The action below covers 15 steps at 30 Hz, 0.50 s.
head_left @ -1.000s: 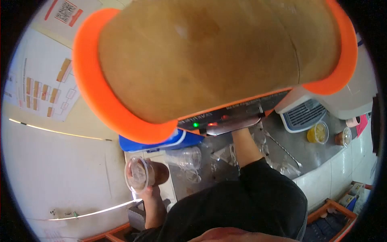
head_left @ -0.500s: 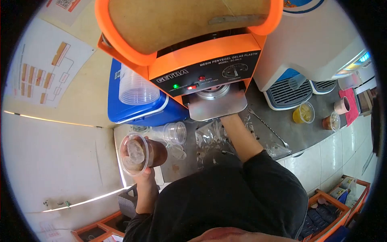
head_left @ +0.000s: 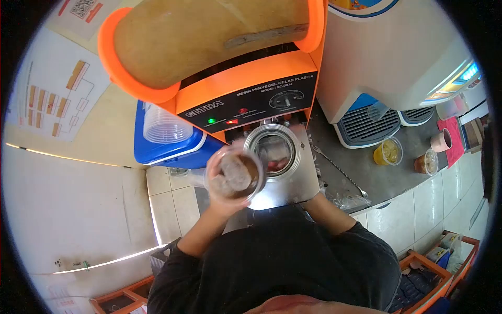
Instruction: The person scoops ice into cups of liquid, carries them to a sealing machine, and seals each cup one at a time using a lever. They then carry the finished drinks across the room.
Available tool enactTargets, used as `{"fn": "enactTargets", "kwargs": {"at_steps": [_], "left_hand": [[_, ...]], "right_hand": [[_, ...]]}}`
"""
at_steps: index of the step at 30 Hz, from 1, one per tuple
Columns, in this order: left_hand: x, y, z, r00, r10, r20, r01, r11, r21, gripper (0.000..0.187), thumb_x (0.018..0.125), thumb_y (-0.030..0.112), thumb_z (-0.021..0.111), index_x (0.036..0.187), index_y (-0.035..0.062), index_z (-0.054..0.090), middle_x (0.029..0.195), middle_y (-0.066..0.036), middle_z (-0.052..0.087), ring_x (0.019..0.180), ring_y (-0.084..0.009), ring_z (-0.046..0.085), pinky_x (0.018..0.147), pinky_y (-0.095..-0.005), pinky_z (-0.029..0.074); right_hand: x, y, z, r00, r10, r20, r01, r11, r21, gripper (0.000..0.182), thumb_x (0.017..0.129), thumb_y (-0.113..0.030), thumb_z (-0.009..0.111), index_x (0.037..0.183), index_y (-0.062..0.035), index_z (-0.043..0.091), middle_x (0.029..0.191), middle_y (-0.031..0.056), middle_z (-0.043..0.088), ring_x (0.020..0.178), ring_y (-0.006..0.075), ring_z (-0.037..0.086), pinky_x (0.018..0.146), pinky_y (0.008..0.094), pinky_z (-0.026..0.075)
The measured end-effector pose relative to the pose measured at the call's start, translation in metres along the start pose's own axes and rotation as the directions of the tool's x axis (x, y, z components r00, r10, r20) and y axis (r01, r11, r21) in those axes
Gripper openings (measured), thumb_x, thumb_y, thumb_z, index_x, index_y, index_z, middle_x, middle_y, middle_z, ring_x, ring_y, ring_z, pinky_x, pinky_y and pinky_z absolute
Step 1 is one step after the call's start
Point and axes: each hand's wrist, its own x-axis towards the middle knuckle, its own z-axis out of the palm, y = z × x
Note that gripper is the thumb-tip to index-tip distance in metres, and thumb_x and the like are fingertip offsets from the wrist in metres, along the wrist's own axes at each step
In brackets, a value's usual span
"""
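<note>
My left hand (head_left: 224,207) is closed around a clear plastic cup (head_left: 234,180) of brown drink with a large piece of ice on top. The cup is held slightly tilted at the left edge of the cup sealing machine's pulled-out metal tray (head_left: 285,191). A round metal ring (head_left: 298,152) is set in the tray, and reddish shapes, possibly fingertips, show through its opening. My right hand is beneath the tray, mostly hidden; only its wrist (head_left: 319,206) and forearm show at the right edge. The orange sealing machine (head_left: 246,78) carries a roll of film on top.
A blue cooler box (head_left: 172,149) with stacked clear cups (head_left: 166,125) stands at left. Right of the machine are a long twisted spoon (head_left: 340,170), a white drink dispenser (head_left: 361,63), a yellow drink (head_left: 388,152), a brown drink (head_left: 426,162) and a pink cup (head_left: 442,140).
The metal tray has slid out of the machine towards me, exposing its ring. My left hand has carried the cup right and up, to the tray's edge. The view has shifted slightly.
</note>
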Motion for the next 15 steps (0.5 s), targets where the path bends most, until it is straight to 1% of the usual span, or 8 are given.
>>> {"fn": "enactTargets", "kwargs": {"at_steps": [1, 2, 4, 7, 9, 12, 13, 15], "left_hand": [[0.013, -0.009, 0.016, 1.0, -0.001, -0.022, -0.002, 0.995, -0.1, 0.099, 0.046, 0.026, 0.084, 0.129, 0.0073, 0.033, 0.126, -0.017, 0.041, 0.117, -0.0297, 0.041, 0.101, -0.0418, 0.029], [0.023, -0.013, 0.026, 0.999, -0.027, -0.038, 0.027, 1.0, 0.0, 0.098, 0.045, 0.026, 0.084, 0.128, 0.0073, 0.035, 0.126, -0.016, 0.043, 0.117, -0.0296, 0.041, 0.1, -0.0416, 0.029], [0.033, -0.024, 0.037, 0.998, -0.06, -0.036, 0.065, 0.984, 0.167, 0.097, 0.043, 0.029, 0.085, 0.126, 0.0079, 0.038, 0.125, -0.013, 0.045, 0.117, -0.0296, 0.041, 0.099, -0.0428, 0.027], [0.037, -0.029, 0.047, 0.995, -0.102, 0.012, 0.086, 0.896, 0.436, 0.097, 0.041, 0.033, 0.085, 0.124, 0.0099, 0.041, 0.124, -0.01, 0.048, 0.12, -0.0303, 0.038, 0.097, -0.0471, 0.023], [0.04, -0.011, 0.049, 0.981, -0.186, 0.055, 0.101, 0.732, 0.674, 0.097, 0.04, 0.037, 0.086, 0.123, 0.0115, 0.043, 0.123, -0.008, 0.05, 0.121, -0.0312, 0.036, 0.096, -0.0502, 0.021], [0.034, -0.009, 0.049, 0.956, -0.293, 0.033, 0.155, 0.596, 0.788, 0.099, 0.041, 0.043, 0.084, 0.124, 0.0114, 0.041, 0.131, -0.012, 0.039, 0.124, -0.0346, 0.029, 0.097, -0.0523, 0.018], [0.032, -0.01, 0.048, 0.953, -0.302, 0.026, 0.147, 0.536, 0.831, 0.1, 0.041, 0.044, 0.084, 0.125, 0.0108, 0.041, 0.133, -0.013, 0.037, 0.124, -0.0357, 0.028, 0.097, -0.0519, 0.018], [0.029, -0.011, 0.043, 0.942, -0.334, 0.01, 0.192, 0.566, 0.802, 0.101, 0.043, 0.046, 0.083, 0.127, 0.0097, 0.04, 0.135, -0.014, 0.032, 0.124, -0.037, 0.026, 0.097, -0.0517, 0.018]], "right_hand": [[0.003, -0.005, -0.001, 0.997, 0.05, -0.051, -0.054, 0.995, -0.081, 0.019, 0.086, -0.016, 0.053, 0.096, -0.0002, 0.057, 0.095, 0.0144, 0.062, 0.086, 0.0233, 0.063, 0.072, 0.033, 0.055], [0.006, -0.016, -0.002, 0.991, 0.02, -0.134, -0.069, 0.925, -0.373, 0.019, 0.085, -0.016, 0.053, 0.096, -0.0001, 0.057, 0.097, 0.0158, 0.062, 0.085, 0.024, 0.063, 0.074, 0.0326, 0.054], [0.015, -0.019, 0.006, 0.992, -0.1, -0.074, 0.048, 0.857, -0.513, 0.025, 0.087, -0.019, 0.052, 0.101, 0.0001, 0.056, 0.102, 0.0157, 0.06, 0.089, 0.0241, 0.062, 0.076, 0.0336, 0.053], [0.028, -0.028, 0.036, 0.996, 0.075, -0.054, -0.078, 0.996, -0.052, 0.042, 0.09, -0.03, 0.048, 0.119, 0.0, 0.047, 0.116, 0.0138, 0.053, 0.104, 0.0228, 0.055, 0.088, 0.0345, 0.047], [0.03, -0.027, 0.037, 0.993, 0.114, 0.021, -0.115, 0.989, 0.091, 0.046, 0.091, -0.033, 0.045, 0.124, -0.0005, 0.042, 0.12, 0.0125, 0.051, 0.109, 0.0216, 0.051, 0.092, 0.0339, 0.044], [0.024, -0.021, 0.037, 0.994, 0.026, -0.109, -0.063, 0.932, -0.356, 0.047, 0.09, -0.031, 0.048, 0.126, -0.001, 0.041, 0.124, 0.0133, 0.048, 0.11, 0.0215, 0.05, 0.095, 0.0325, 0.042], [0.025, -0.021, 0.038, 0.992, 0.036, -0.119, -0.072, 0.944, -0.321, 0.045, 0.09, -0.029, 0.049, 0.125, -0.0006, 0.042, 0.122, 0.0129, 0.05, 0.108, 0.0211, 0.051, 0.093, 0.0321, 0.043], [0.023, -0.025, 0.042, 0.988, 0.057, -0.144, -0.092, 0.964, -0.25, 0.042, 0.089, -0.024, 0.05, 0.123, 0.0001, 0.044, 0.118, 0.0121, 0.053, 0.105, 0.0201, 0.053, 0.091, 0.0313, 0.044]]}}
